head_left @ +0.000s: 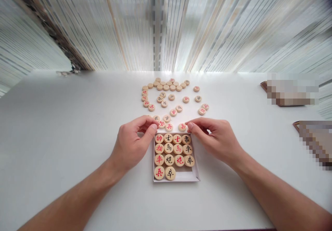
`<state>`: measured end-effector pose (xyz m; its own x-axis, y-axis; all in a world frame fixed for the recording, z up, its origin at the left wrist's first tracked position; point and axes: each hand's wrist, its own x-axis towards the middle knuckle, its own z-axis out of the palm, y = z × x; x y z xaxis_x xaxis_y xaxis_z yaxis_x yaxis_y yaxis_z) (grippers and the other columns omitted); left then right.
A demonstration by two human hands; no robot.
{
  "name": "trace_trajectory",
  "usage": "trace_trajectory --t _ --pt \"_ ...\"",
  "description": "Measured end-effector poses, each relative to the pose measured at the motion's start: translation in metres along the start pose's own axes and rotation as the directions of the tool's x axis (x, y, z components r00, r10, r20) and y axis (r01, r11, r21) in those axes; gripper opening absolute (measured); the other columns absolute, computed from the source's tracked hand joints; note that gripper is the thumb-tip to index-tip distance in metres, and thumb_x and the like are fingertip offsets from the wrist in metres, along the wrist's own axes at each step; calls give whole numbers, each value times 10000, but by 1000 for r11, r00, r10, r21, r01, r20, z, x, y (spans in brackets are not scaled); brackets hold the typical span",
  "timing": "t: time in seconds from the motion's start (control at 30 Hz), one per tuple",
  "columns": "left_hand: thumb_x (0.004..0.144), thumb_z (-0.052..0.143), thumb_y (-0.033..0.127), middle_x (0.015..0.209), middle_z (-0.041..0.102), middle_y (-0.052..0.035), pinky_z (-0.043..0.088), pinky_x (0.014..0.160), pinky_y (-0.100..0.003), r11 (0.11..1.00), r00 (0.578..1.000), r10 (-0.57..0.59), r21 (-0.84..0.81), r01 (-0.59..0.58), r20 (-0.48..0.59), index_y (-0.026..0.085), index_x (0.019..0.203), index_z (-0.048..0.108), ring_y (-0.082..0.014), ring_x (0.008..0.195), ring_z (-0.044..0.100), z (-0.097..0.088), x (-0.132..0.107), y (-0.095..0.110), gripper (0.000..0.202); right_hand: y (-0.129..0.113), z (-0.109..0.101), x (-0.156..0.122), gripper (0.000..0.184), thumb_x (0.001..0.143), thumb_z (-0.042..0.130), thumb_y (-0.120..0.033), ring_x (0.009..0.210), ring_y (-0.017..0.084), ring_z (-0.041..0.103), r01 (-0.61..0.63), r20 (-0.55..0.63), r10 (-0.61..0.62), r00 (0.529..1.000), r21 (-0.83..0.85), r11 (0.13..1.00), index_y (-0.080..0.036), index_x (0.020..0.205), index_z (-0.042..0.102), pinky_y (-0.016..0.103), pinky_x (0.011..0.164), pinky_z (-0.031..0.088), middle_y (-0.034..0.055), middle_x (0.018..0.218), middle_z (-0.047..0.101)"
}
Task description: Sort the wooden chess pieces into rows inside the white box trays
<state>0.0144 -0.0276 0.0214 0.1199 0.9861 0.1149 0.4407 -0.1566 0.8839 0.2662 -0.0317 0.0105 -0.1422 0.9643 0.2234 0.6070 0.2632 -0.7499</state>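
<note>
A shallow white box point(183, 176) lies in front of me, holding rows of round wooden xiangqi pieces with red and black characters. Its bottom right corner has bare space. My right hand point(212, 132) is closed, thumb and fingertips at the edge of a red-marked xiangqi piece point(182, 127) just beyond the box's far side. Opposite it, my left hand point(135, 141) is also closed, its fingertips beside another red-marked piece point(162, 124) at the box's far left corner. Whether the left fingers grip anything is hidden. Close by lies one more red-marked piece point(169, 127).
Many loose xiangqi pieces are scattered farther back on the white table point(77, 120), some face down, like this plain one point(166, 88). Two brown-edged objects, mostly blurred out, stand at the right. Striped curtains point(140, 27) hang behind the table.
</note>
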Motion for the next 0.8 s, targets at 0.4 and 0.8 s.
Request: trace_trajectory --t 0.4,0.8 --pt "948 654 328 899 814 -42 584 776 -308 1000 999 -13 18 14 -39 196 893 768 -209 842 751 -4 3 -3 182 5 0 0 221 966 693 -331 625 152 566 -27 -46 28 999 30 999 -194 855 826 302 571 423 20 739 768" --pt "945 658 323 923 826 -44 587 772 -306 1000 998 18 9 -18 -66 191 909 782 -205 844 754 -4 8 -14 185 -25 10 39 188 863 829 -394 753 194 662 -128 169 160 973 -187 974 -212 869 873 321 676 490 49 871 811"
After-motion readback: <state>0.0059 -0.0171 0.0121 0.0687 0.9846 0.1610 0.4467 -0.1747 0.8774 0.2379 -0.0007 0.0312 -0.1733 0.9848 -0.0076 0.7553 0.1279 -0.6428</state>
